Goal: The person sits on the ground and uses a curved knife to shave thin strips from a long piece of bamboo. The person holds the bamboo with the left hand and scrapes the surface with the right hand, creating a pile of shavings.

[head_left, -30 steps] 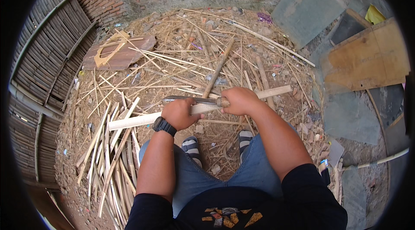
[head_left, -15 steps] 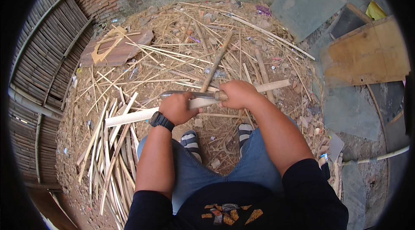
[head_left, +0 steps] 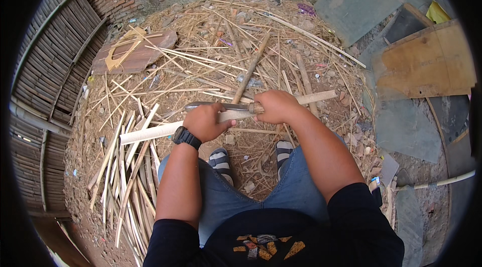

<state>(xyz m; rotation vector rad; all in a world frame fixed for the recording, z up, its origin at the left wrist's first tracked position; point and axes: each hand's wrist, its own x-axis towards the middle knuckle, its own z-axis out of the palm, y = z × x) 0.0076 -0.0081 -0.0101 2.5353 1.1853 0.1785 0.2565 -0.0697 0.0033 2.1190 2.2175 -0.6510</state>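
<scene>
A long pale bamboo strip [head_left: 150,135] slants across in front of my knees, its left end lower than its right. Along its upper edge lies a knife [head_left: 238,107], with the blade tip pointing left. My right hand [head_left: 276,107] is wrapped round the knife's wooden handle. Over the blade and the strip my left hand [head_left: 202,122] is closed, fingers curled at the top and thumb sticking out to the right below. Its palm side is hidden. Just beyond the blade, the near end of a wooden stick [head_left: 252,69] meets the strip; the contact there is partly hidden.
Split bamboo strips [head_left: 130,181] are heaped by my left leg. Thin sticks and straw litter the dirt ground ahead. A brown board [head_left: 145,58] lies at far left, near a bamboo wall [head_left: 42,91]. Grey sheets [head_left: 359,6] and a stained panel [head_left: 427,61] lean at right.
The whole view has shifted slightly. My left hand and the knife blade sit a touch higher and further left; both grips look the same.
</scene>
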